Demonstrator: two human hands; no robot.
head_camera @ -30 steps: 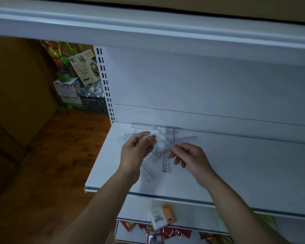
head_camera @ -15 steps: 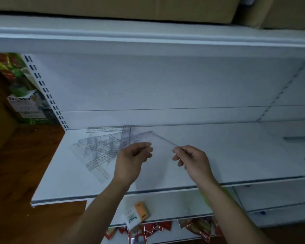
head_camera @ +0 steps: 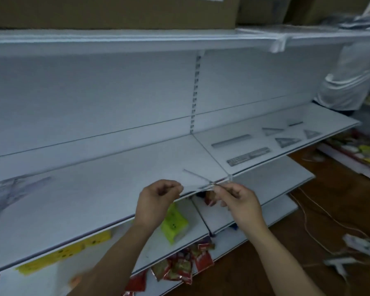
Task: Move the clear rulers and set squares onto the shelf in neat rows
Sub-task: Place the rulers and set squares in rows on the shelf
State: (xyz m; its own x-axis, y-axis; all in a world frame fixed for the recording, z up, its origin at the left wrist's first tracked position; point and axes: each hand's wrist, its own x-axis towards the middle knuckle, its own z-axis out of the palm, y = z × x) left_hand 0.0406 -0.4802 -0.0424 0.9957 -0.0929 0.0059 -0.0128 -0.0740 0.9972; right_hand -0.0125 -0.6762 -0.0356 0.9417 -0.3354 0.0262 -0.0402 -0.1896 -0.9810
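The left hand (head_camera: 158, 202) and right hand (head_camera: 240, 202) each pinch a corner of one clear set square (head_camera: 198, 180) at the front edge of the shelf (head_camera: 94, 199) — rulers (head_camera: 231, 141) and set squares (head_camera: 287, 142) lie in rows to the right, a blurred clear heap (head_camera: 11, 189) far left.

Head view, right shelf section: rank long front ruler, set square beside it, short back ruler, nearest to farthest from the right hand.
1. Long front ruler, front row, leftmost.
2. Set square, front row, to its right.
3. Short back ruler, back row, far right.
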